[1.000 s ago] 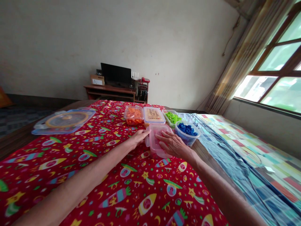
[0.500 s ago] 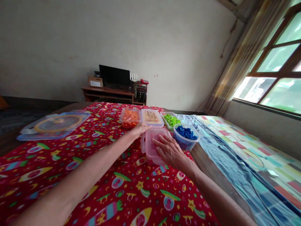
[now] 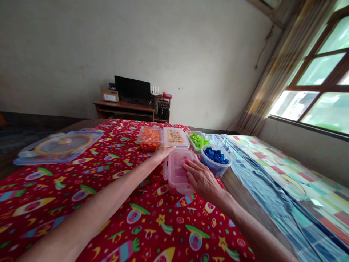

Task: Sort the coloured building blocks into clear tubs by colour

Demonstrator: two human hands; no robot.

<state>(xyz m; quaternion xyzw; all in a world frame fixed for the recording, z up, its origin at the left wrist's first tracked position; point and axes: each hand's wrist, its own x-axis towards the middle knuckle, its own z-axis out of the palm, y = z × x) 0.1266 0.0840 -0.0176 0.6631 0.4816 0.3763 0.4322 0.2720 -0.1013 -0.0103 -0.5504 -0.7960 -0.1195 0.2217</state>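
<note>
A plastic food container (image 3: 181,165) with a translucent pink lid rests on the red patterned cloth, red contents showing through. The lid's left flap sticks out. My left hand (image 3: 163,152) is closed around the far left corner, one finger along the back edge; its other fingers are partly hidden. On the lid's right part lies my right hand (image 3: 201,179), fingers stretched out and apart. Behind the container sits a box with a clear, blue-edged lid (image 3: 176,137). Orange pieces fill a clear tub (image 3: 150,137), bright green pieces another (image 3: 198,140), and blue pieces a round tub (image 3: 216,160).
Clear lids (image 3: 61,145), some blue-edged and one round, lie at the left on the red cloth (image 3: 114,207). A wooden strip (image 3: 241,191) separates this cloth from a patchwork cover (image 3: 283,163) on the right. A desk with a monitor (image 3: 132,89) stands against the wall.
My right hand has slid slightly right across the lid, uncovering more of its middle. My left hand stays at the far left corner, and the container has hardly moved.
</note>
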